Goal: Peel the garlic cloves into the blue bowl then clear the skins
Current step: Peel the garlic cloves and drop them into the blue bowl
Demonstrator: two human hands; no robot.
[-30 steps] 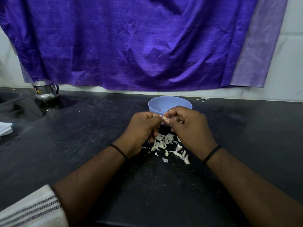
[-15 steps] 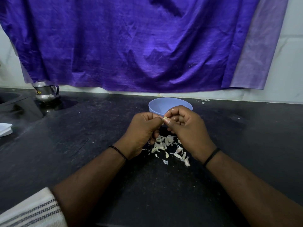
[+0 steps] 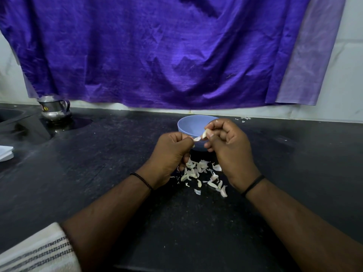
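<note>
My right hand (image 3: 230, 152) pinches a pale garlic clove (image 3: 204, 134) between thumb and fingers, just in front of the blue bowl (image 3: 191, 125). My left hand (image 3: 170, 158) pinches a strip of skin (image 3: 197, 138) that still hangs from the clove. Both hands hover above a heap of several white garlic skins (image 3: 200, 173) scattered on the black counter (image 3: 98, 173). What lies inside the bowl is hidden by its wall and my right hand.
A steel jug (image 3: 54, 108) stands at the back left beside a sink recess (image 3: 11, 116). A purple cloth (image 3: 167, 52) hangs on the wall. A few skin bits (image 3: 243, 119) lie behind the bowl. Something white (image 3: 5, 154) lies at the left edge.
My hands have drawn apart: the right has lifted the clove up and right toward the bowl, while the left pulls a strip of skin away from it.
</note>
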